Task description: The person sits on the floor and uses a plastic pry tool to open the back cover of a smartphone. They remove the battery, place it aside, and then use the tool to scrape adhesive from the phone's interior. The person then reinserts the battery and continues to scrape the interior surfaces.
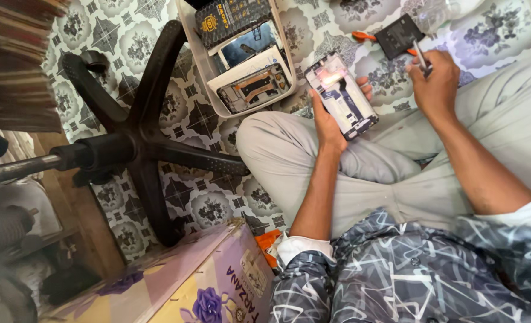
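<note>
I sit cross-legged on a patterned floor. My left hand (327, 122) grips an opened phone (343, 96) with its back off, inner parts and a bright reflection showing. My right hand (436, 81) is closed around a thin metal tool (421, 57), its tip pointing up beside a black flat battery (399, 36) that lies on the floor. An orange-handled tool (364, 36) lies partly under that battery.
A clear plastic tray (201, 60) holds phone parts, a screen and a dark box, left of the phone. A black swivel-chair base (137, 134) spreads over the floor at left. A purple flowered cardboard box (206, 281) stands by my left elbow.
</note>
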